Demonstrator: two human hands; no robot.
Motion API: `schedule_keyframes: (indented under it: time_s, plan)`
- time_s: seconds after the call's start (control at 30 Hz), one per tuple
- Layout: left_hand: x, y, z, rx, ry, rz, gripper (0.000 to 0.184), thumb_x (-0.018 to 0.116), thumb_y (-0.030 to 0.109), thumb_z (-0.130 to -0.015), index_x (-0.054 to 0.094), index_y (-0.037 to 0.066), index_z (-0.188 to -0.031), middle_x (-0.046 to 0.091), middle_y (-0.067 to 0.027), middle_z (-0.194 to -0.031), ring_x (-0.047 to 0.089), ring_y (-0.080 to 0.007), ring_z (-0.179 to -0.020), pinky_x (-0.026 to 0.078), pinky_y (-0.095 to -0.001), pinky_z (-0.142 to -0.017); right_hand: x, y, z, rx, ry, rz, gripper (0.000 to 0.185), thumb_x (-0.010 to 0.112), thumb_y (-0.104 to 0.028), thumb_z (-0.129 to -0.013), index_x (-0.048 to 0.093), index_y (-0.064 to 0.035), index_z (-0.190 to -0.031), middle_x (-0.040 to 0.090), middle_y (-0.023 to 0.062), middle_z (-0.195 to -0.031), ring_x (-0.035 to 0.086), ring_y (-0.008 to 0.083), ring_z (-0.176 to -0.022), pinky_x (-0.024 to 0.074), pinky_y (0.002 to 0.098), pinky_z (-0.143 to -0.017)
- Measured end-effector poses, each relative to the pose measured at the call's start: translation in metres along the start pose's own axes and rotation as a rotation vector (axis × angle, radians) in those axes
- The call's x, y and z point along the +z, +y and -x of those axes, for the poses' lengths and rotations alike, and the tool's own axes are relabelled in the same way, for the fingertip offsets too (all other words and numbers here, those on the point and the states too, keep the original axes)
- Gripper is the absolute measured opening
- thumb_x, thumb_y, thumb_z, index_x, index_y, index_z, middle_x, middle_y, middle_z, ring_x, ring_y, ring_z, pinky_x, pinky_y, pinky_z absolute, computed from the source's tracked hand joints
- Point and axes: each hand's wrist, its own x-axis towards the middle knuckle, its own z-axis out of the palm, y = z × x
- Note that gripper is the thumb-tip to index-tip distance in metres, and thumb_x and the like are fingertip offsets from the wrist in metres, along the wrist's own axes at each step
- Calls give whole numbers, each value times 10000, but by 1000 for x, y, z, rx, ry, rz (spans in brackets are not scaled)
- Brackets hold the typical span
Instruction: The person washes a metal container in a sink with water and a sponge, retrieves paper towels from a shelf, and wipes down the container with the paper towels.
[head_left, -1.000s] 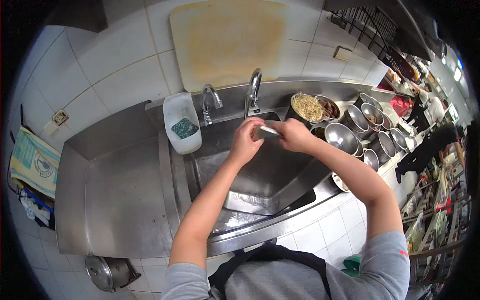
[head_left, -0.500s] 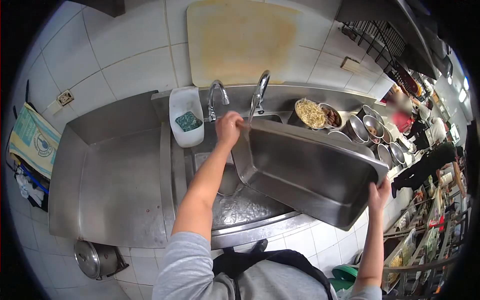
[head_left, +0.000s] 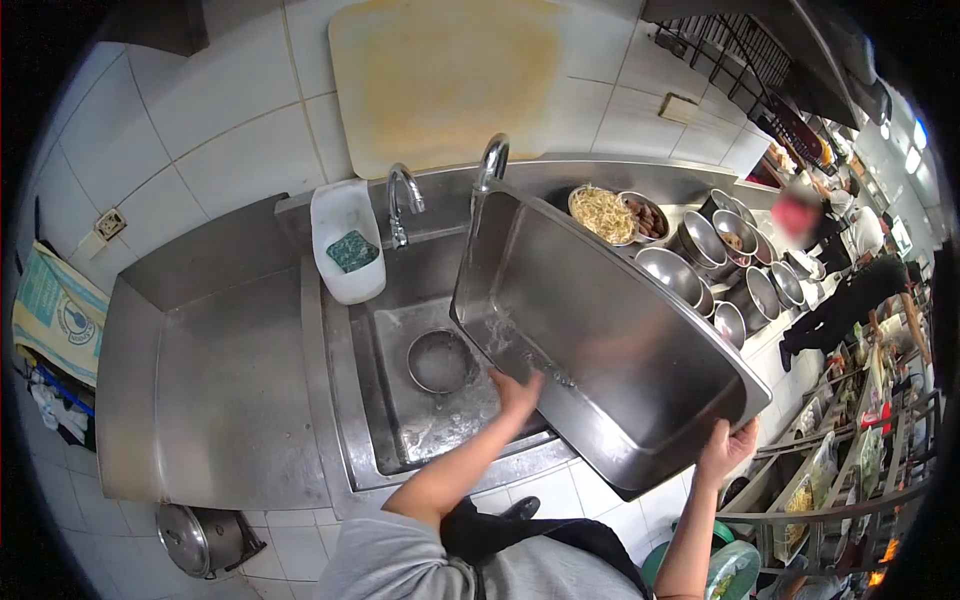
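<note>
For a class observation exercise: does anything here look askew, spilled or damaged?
The large steel pan is askew: gripped by the right hand, it slants over the sink and juts past its front edge. The upright pale board is blotched yellow-brown, possibly stained. No damage is clear.

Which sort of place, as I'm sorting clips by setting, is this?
Probably a commercial kitchen, perhaps a restaurant's: a steel sink, many metal bowls clustered together, and a large steel pan.
</note>
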Motion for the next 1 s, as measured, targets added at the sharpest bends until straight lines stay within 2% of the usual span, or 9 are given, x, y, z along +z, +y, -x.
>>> schedule_keyframes:
  time_s: [0.07, 0.17, 0.3, 0.37, 0.5, 0.57, 0.67, 0.77, 1.0]
  plan:
    - [17, 6, 46, -13, -123, 74, 969, 707, 241, -729, 48, -146, -1324, 186, -320, -1379, 233, -390, -1294, 201, -365, -1080, 17, -11, 2, -18, -7, -10, 297, 466, 64, -748, 516, 10, -1035, 541, 44, -932, 501, 112, -829, 399, 229, -769]
    - [36, -7, 59, -97, -35, -30, 782, 683, 226, -752, 216, -139, -1262, 354, -301, -1277, 370, -379, -1208, 295, -364, -1018, 32, -20, 2, -37, -23, 41, 254, 468, 42, -733, 526, 19, -980, 527, 26, -835, 454, 89, -712, 380, 202, -664]
    - [18, 0, -15, -53, 268, 0, 370, 545, 244, -870, 488, -104, -983, 561, -295, -973, 544, -419, -962, 418, -449, -830, 36, -32, 1, -57, -28, 66, 279, 447, 49, -707, 525, 31, -974, 508, 20, -810, 414, 78, -680, 345, 185, -635]
    - [13, -23, -73, 24, 381, -124, 381, 456, 278, -916, 524, -97, -924, 568, -315, -911, 558, -440, -908, 425, -479, -772, 31, -32, 0, -50, -19, 59, 295, 439, 53, -703, 523, 36, -985, 505, 24, -831, 416, 78, -692, 345, 184, -637]
    - [-30, -5, -133, 16, 328, -330, 357, 404, 240, -934, 524, -97, -938, 571, -314, -941, 562, -439, -894, 430, -487, -770, 16, -19, 5, -22, -44, 63, 320, 432, 61, -701, 520, 44, -1008, 501, 34, -892, 439, 90, -738, 361, 191, -665]
    - [-47, 0, -153, -24, 278, -284, 371, 383, 216, -935, 480, -98, -1107, 512, -301, -1139, 498, -413, -1075, 412, -446, -880, 14, -19, 6, -39, -34, 56, 327, 433, 64, -701, 518, 48, -1016, 501, 37, -911, 449, 97, -759, 365, 195, -683]
    - [-45, 5, -134, 646, 514, -831, 526, 398, 281, -917, 345, -78, -1297, 340, -257, -1361, 292, -384, -1287, 263, -449, -1043, 17, -22, 4, -53, -33, 80, 306, 441, 62, -705, 522, 48, -1000, 507, 45, -903, 459, 107, -785, 364, 202, -712]
    - [-36, 16, -102, 394, -96, -1191, 668, 416, 351, -889, 224, -71, -1370, 181, -231, -1450, 105, -360, -1362, 87, -467, -1102, 19, -18, 2, -61, -62, 119, 248, 445, 41, -714, 531, 14, -945, 472, 6, -822, 404, 95, -725, 335, 208, -665]
    - [44, 49, 95, 531, -649, -1193, 778, 391, 439, -865, 170, -115, -1364, 134, -285, -1443, 103, -374, -1362, 81, -450, -1105, 39, -35, -8, -44, -90, 205, 226, 436, 54, -678, 520, 16, -885, 498, 45, -783, 446, 118, -728, 381, 234, -682]
